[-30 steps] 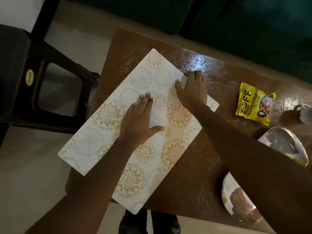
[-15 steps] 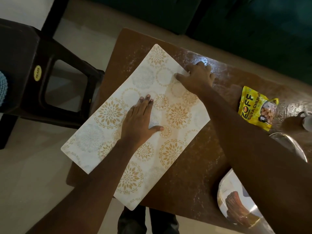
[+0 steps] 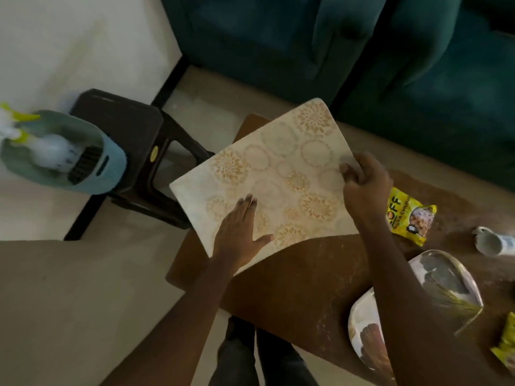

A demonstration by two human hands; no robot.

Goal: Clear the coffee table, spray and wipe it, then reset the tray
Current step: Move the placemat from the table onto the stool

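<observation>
While pressed by flat left hand point(image 3: 239, 235) and pinched by right hand point(image 3: 365, 185): cream placemat point(image 3: 278, 174), gold flowers and grey rings, over tabletop's point(image 3: 306, 288) left end, long axis diagonal, far end toward sofa point(image 3: 278, 51).

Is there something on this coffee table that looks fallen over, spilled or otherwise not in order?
Yes. The white mug lies on its side near the right end of the coffee table, its mouth facing the yellow snack packet. The brown tabletop is also dotted with pale specks, like dust or crumbs.
</observation>
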